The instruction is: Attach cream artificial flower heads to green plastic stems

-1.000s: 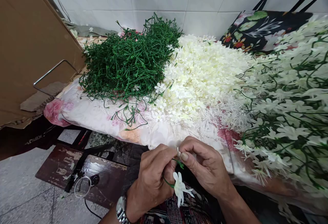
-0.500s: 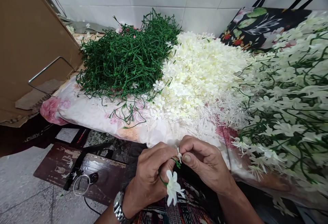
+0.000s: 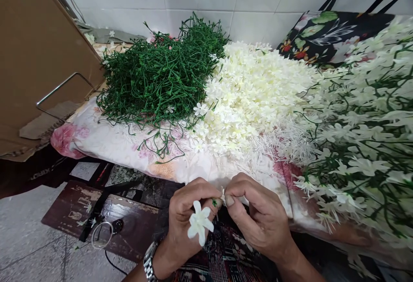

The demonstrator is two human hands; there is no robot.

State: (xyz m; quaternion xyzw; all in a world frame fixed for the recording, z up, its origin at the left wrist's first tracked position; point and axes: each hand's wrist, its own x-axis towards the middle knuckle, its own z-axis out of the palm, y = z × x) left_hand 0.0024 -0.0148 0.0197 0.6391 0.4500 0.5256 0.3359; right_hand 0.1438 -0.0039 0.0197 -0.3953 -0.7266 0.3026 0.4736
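My left hand [image 3: 183, 217] is closed around a thin green stem that carries a white artificial flower [image 3: 200, 222] in front of its fingers. My right hand [image 3: 254, 217] pinches a small white flower piece [image 3: 222, 194] against the tip of that stem, thumb to thumb with the left hand. Both hands hover just below the near edge of the floral cloth [image 3: 106, 142]. On the cloth lie a heap of bare green stems [image 3: 158, 79] at the left and a heap of loose cream-white blossoms [image 3: 254, 92] in the middle.
Assembled sprays of white flowers on green stems [image 3: 361, 135] fill the right side. A dark flowered bag [image 3: 325, 34] leans on the tiled wall behind. A brown cardboard panel [image 3: 35, 49] stands at left, with a dark wooden board [image 3: 97, 219] on the floor below.
The stem has turned in my left hand, so the white flower rose from below my fingers to in front of them. My hands shifted slightly lower, still pinched together.
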